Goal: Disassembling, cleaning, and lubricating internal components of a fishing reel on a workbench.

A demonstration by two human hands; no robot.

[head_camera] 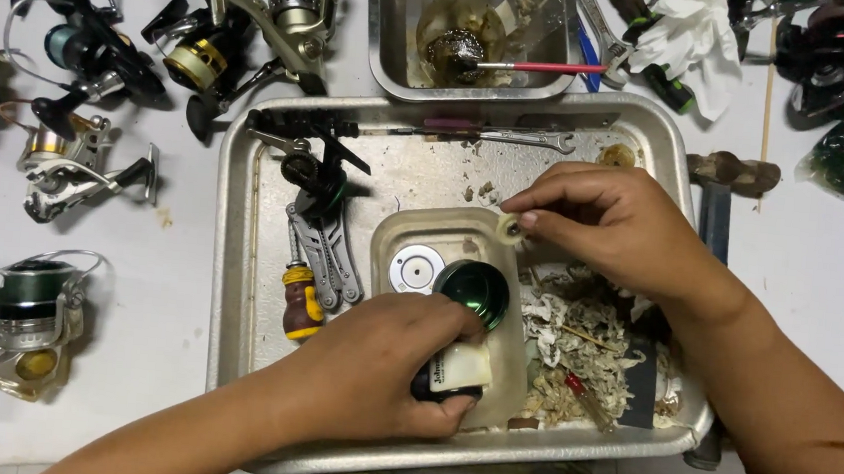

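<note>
Left hand (pixel 386 370) is closed around a small dark bottle with a pale label (pixel 454 370), low in the metal tray (pixel 240 253), over the near end of a beige plastic dish (pixel 413 228). Right hand (pixel 614 222) pinches a small pale ring (pixel 511 228) between thumb and fingertips, just above the dish's far right corner. In the dish lie a green spool (pixel 476 291), touching the left hand's fingers, and a silver disc (pixel 415 269) beside it. To the left in the tray rest a folding multi-tool (pixel 325 255), a yellow-handled screwdriver (pixel 302 303) and a black reel part (pixel 312 173); a wrench (pixel 525 138) lies along the far edge. Dirty paper scraps (pixel 579 345) fill the tray's right side. A smaller tray (pixel 388 34) beyond holds a brush (pixel 516 66). Several fishing reels (pixel 30 312) sit on the white table (pixel 152 346) at left.
</note>
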